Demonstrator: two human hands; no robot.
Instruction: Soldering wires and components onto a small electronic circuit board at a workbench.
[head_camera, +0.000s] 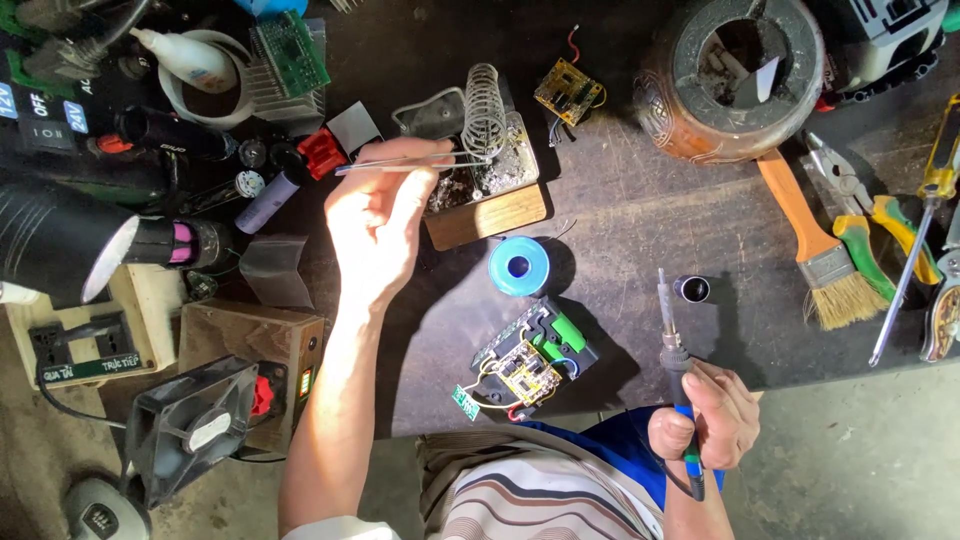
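My left hand (378, 222) is raised over the dark bench and pinches a pair of metal tweezers (425, 162), whose tips reach toward the coil-spring soldering iron stand (484, 112) on its wooden base (488, 214). My right hand (706, 417) grips the blue handle of a soldering iron (671, 330), tip pointing up and away from me. Between the hands lies a small black and green housing with an exposed circuit board (530, 362) and wires. A blue solder spool (519, 266) sits just beyond it.
A round brown pot (735, 80) stands at the back right, with an orange-handled brush (815, 240), green pliers (860, 215) and a screwdriver (920, 220) beside it. A small fan (190, 430), wooden box (255, 345), lamp (60, 240), glue bottle (185, 55) and loose boards crowd the left.
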